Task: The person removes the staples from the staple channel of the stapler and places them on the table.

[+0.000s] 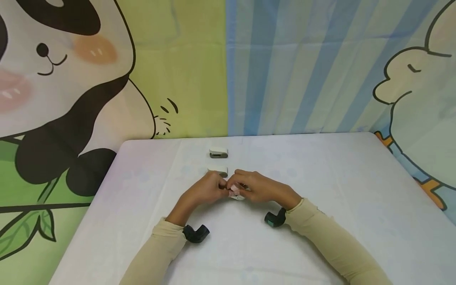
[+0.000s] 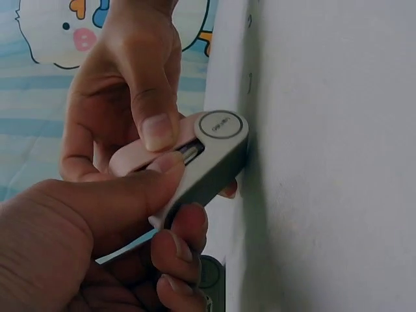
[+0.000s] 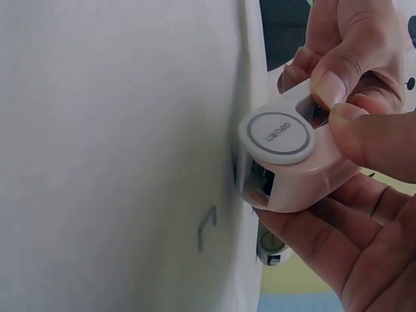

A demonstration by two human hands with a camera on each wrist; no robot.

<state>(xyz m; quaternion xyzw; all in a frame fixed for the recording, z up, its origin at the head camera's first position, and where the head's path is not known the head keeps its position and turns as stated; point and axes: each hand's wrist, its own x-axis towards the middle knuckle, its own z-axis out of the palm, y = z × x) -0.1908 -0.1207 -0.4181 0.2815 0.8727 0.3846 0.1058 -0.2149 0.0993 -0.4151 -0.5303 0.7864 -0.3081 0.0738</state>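
A small pink and white stapler (image 2: 221, 125) with a round disc at one end is held between both hands, low over the table. My left hand (image 1: 208, 187) grips its white side, the fingers curled beneath and the thumb tip at a slot where metal (image 2: 190, 153) shows. My right hand (image 1: 261, 187) holds the pink side, thumb on top. In the right wrist view the two thumbs meet over the gap of the stapler (image 3: 279, 137), and a dark opening shows at its near end. The palms partly hide the body.
Beyond the hands on the white table (image 1: 320, 170) sit two more small white and grey staplers, a far one (image 1: 218, 152) and a nearer one (image 1: 223, 172) by the left fingers. A staple-like bent piece (image 3: 207, 229) lies on the cloth. A cartoon curtain (image 1: 285, 67) hangs behind.
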